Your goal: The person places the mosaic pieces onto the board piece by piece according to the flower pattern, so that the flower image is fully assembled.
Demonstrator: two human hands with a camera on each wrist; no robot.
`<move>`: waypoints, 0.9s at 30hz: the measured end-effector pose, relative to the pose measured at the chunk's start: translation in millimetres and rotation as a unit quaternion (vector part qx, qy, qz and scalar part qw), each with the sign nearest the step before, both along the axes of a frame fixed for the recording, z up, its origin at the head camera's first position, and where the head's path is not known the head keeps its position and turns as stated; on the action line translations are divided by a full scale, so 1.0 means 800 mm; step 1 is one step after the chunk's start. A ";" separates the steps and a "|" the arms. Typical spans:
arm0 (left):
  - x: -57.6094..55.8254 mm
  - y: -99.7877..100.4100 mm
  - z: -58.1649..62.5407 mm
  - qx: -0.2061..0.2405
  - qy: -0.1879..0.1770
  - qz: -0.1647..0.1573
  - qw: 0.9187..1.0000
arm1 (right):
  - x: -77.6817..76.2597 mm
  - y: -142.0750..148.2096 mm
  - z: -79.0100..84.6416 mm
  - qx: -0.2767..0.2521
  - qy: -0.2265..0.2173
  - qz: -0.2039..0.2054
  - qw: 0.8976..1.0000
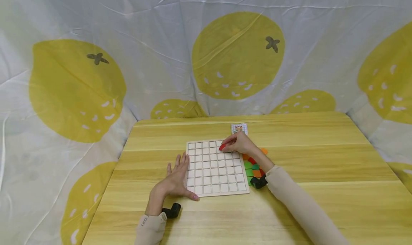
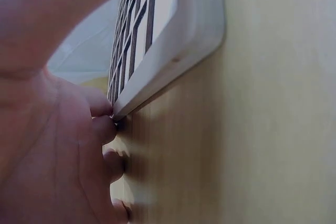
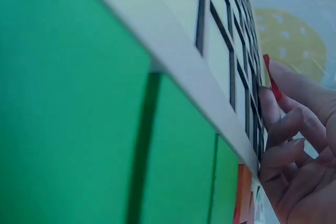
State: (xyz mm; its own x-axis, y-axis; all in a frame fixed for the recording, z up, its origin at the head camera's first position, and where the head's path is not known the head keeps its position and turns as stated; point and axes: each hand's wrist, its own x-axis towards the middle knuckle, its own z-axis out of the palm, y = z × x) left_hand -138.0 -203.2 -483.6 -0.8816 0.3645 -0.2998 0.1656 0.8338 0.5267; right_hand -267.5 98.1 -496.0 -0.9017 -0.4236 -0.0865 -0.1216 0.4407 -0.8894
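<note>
A pale wooden grid board (image 1: 214, 168) with dark-lined square cells lies on the table. My right hand (image 1: 239, 143) pinches a small red tile (image 1: 222, 147) between thumb and fingertips, close over the board's far right cells. In the right wrist view the red tile (image 3: 272, 78) shows edge-on between the fingers. My left hand (image 1: 174, 179) is spread at the board's left side, thumb at the near left corner and fingertips along the left edge. In the left wrist view, fingertips (image 2: 116, 166) rest on the table beside the board's side (image 2: 173, 59).
Loose green tiles (image 1: 249, 172), orange tiles (image 1: 256, 173) and red ones lie along the board's right edge, partly under my right forearm. A small card with a gridded picture (image 1: 239, 127) lies beyond the board. A lemon-print cloth (image 1: 238, 55) hangs behind the table.
</note>
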 end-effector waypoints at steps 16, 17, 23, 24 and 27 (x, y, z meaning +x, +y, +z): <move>-0.003 -0.003 -0.004 -0.001 -0.001 0.000 1.000 | 0.002 0.001 -0.001 -0.004 -0.013 0.039 0.999; -0.003 -0.003 -0.005 0.000 0.000 0.000 1.000 | 0.002 0.001 -0.001 -0.003 -0.011 0.040 0.999; -0.003 -0.002 -0.005 -0.004 -0.002 -0.004 1.000 | 0.000 0.000 -0.004 0.018 0.018 0.057 0.998; -0.003 -0.002 -0.004 -0.003 -0.002 -0.004 1.000 | 0.000 0.001 -0.004 0.020 0.020 0.059 0.998; -0.003 -0.002 -0.005 -0.003 -0.003 -0.005 1.000 | -0.001 0.003 -0.006 0.014 0.018 0.059 0.998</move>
